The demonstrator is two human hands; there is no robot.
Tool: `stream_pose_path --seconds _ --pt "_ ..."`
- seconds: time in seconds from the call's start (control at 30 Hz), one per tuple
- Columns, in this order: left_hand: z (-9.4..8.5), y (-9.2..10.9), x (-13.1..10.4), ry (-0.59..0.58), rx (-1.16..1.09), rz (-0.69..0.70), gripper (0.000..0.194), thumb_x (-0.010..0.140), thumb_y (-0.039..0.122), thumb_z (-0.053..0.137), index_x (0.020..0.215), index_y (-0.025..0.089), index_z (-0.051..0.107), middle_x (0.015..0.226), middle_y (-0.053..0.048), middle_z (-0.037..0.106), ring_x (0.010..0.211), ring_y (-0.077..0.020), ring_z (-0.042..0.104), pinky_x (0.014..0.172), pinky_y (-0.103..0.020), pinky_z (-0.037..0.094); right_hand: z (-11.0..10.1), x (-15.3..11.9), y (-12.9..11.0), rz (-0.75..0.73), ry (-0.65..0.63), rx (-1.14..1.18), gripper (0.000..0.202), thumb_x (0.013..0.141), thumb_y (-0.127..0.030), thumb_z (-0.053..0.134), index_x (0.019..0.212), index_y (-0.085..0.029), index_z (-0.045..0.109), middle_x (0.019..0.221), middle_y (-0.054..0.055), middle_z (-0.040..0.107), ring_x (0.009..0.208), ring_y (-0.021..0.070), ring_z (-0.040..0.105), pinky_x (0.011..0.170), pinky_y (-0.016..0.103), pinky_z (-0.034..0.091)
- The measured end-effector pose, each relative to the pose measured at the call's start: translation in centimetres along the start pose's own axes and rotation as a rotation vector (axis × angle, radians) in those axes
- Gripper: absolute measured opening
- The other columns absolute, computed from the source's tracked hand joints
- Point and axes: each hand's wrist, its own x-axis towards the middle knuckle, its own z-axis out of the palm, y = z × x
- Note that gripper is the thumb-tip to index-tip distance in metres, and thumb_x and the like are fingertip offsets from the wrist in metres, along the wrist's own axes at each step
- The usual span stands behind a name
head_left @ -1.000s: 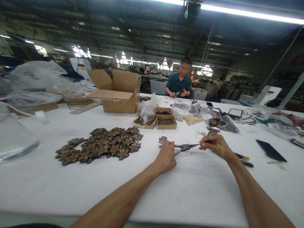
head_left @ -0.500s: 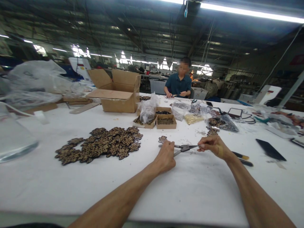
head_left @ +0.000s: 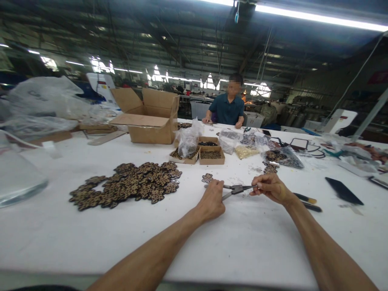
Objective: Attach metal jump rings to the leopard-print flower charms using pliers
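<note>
Over table, left hand grips pliers, right hand pinches at tip; print on bag unreadable.

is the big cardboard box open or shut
Open: the cardboard box's top flaps are spread outward, and its inner walls show.

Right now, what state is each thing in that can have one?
Pliers, handles spread
Left hand, closed on the pliers
Right hand, fingers pinched at the pliers' tips
Large cardboard box, open, flaps unfolded
Front small carton, open, filled with small pieces
Black slab, lying flat, dark
Ceiling light, lit
</note>
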Motion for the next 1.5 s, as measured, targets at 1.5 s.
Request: stream_pose_path --seconds 1.5 --pt "0.1 1.6 -0.3 0.227 0.184 -0.102 0.056 0.063 0.000 0.057 0.115 0.019 0.051 0.123 -0.011 0.051 0.119 -0.0272 0.044 0.105 -0.040 0.039 5.4 0.7 0.5 -0.161 0.203 -0.404 0.035 0.071 -0.038 0.086 0.098 -0.018 0.078 0.073 0.005 0.073 0.064 0.0208 0.067 0.060 0.033 0.057"
